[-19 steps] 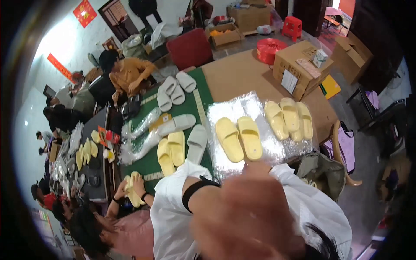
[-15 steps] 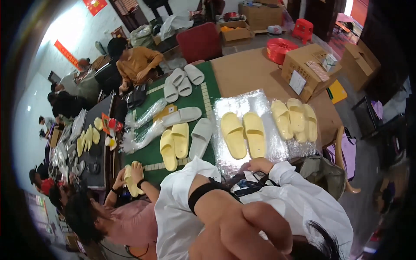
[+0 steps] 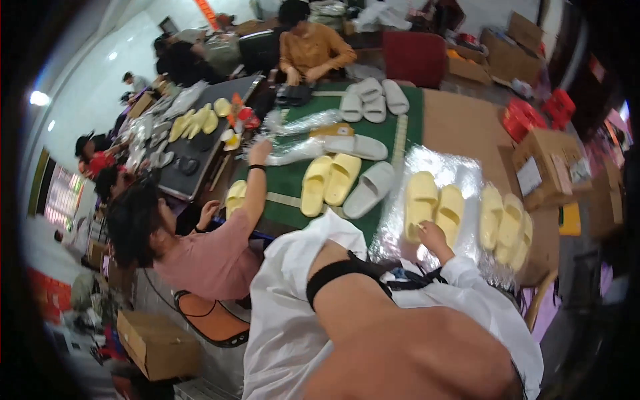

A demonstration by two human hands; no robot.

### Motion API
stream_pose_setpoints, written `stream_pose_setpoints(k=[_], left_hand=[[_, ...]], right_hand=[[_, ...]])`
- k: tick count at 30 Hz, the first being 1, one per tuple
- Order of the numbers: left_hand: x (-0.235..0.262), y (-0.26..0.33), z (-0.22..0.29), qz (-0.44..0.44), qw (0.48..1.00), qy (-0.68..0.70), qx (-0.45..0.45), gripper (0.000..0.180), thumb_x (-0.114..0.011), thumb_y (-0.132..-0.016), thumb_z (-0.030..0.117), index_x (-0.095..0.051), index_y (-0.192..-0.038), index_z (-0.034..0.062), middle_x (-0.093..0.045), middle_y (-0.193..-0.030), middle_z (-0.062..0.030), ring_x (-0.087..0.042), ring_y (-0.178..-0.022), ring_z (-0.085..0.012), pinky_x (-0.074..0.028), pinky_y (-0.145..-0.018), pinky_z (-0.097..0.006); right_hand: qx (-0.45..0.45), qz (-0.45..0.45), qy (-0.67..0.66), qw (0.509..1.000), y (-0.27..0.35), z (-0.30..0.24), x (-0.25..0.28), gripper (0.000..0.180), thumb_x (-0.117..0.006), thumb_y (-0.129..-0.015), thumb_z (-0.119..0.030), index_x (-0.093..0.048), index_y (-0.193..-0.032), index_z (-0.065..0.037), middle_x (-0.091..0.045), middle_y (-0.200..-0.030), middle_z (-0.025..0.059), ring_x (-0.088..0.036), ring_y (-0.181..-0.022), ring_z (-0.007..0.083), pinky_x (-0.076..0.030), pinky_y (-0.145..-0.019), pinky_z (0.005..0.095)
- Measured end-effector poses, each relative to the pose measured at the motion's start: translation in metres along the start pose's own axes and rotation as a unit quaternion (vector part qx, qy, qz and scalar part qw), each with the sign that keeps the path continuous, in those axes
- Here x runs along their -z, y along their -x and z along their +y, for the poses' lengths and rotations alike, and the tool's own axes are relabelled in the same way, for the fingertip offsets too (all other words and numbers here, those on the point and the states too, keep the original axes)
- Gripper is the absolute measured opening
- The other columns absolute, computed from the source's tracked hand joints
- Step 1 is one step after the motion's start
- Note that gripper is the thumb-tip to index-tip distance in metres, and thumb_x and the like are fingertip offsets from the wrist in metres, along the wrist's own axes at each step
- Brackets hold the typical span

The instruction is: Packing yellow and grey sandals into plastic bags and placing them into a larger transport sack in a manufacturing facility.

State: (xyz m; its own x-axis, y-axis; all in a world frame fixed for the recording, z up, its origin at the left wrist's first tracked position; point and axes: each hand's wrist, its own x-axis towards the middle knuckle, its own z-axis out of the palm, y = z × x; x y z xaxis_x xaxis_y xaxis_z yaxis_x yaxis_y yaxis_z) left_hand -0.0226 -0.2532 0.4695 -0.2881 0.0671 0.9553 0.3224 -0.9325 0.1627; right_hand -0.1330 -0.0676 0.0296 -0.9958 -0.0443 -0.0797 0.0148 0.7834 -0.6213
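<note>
My left hand (image 3: 413, 353) is raised very close to the camera, large and blurred, with a black band on its forearm. Its fingers are hidden or smeared. My right hand (image 3: 435, 241) has bent fingers closed at the heel end of a yellow slipper (image 3: 421, 199). Beside that one lies a second yellow slipper (image 3: 451, 210), and both rest on a stack of clear plastic bags (image 3: 393, 233). To the right, several yellow slippers (image 3: 511, 223) lie close together on more clear plastic.
On the green mat (image 3: 273, 187) are yellow slippers (image 3: 342, 179), grey slippers (image 3: 370, 189) and long bundles of plastic bags (image 3: 293, 152). A co-worker in pink (image 3: 213, 260) sits close on my left, reaching toward the bundles. A cardboard box (image 3: 552, 167) stands at the right.
The view has swung left, so the table appears farther right. My right hand has moved from the table's near edge onto the slipper. The pink-clad co-worker's arm now reaches out to the bags.
</note>
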Motion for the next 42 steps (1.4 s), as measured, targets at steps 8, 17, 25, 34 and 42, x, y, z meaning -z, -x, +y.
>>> stream_pose_setpoints(k=[8,17,25,34,42], left_hand=[[0.059,0.075,-0.044,-0.206,0.891,-0.244,0.324,0.020,-0.052,-0.084,0.017,-0.056,-0.098,0.0029,-0.056,-0.084,-0.0112,-0.056,-0.075,-0.0288,-0.045,-0.068,-0.038],[0.231,0.413,-0.146,-0.390,0.501,-0.431,0.641,0.030,-0.053,-0.075,0.026,-0.060,-0.093,0.0031,-0.062,-0.087,-0.0191,-0.060,-0.078,-0.0360,-0.048,-0.067,-0.043],[0.214,0.468,-0.152,-0.123,0.457,-0.552,0.687,0.069,-0.064,-0.058,0.041,-0.049,-0.112,0.0000,-0.052,-0.111,-0.0191,-0.044,-0.111,-0.0352,-0.034,-0.091,-0.047],[0.222,0.521,-0.183,-0.217,0.497,-0.679,0.495,0.058,-0.060,-0.061,0.045,-0.058,-0.103,0.0045,-0.053,-0.104,-0.0175,-0.043,-0.108,-0.0339,-0.033,-0.090,-0.046],[0.166,0.370,-0.123,-0.288,0.451,-0.500,0.681,0.031,-0.058,-0.073,0.034,-0.064,-0.099,0.0185,-0.063,-0.095,-0.0088,-0.060,-0.085,-0.0301,-0.049,-0.071,-0.040]], right_hand=[[-0.070,0.026,0.088,0.993,-0.012,0.013,-0.009,0.053,-0.059,-0.072,-0.017,-0.047,-0.124,-0.011,-0.045,-0.119,0.0271,-0.042,-0.112,0.0412,-0.033,-0.096,0.0443],[-0.083,-0.050,0.080,0.992,-0.053,0.051,-0.013,0.068,-0.064,-0.069,-0.022,-0.037,-0.131,-0.011,-0.043,-0.119,0.0277,-0.042,-0.109,0.0412,-0.035,-0.093,0.0451],[-0.087,-0.027,0.063,0.994,-0.072,0.063,-0.027,0.075,-0.062,-0.069,-0.014,-0.027,-0.134,-0.004,-0.037,-0.123,0.0310,-0.037,-0.114,0.0432,-0.033,-0.096,0.0441],[-0.035,0.021,-0.141,0.989,-0.074,0.113,-0.035,0.059,-0.056,-0.070,-0.012,-0.038,-0.126,-0.004,-0.052,-0.106,0.0278,-0.053,-0.095,0.0394,-0.043,-0.079,0.0436],[0.138,0.047,-0.101,0.984,-0.078,0.125,-0.037,0.039,-0.057,-0.072,-0.014,-0.051,-0.110,-0.005,-0.060,-0.089,0.0190,-0.056,-0.081,0.0367,-0.046,-0.071,0.0382]])
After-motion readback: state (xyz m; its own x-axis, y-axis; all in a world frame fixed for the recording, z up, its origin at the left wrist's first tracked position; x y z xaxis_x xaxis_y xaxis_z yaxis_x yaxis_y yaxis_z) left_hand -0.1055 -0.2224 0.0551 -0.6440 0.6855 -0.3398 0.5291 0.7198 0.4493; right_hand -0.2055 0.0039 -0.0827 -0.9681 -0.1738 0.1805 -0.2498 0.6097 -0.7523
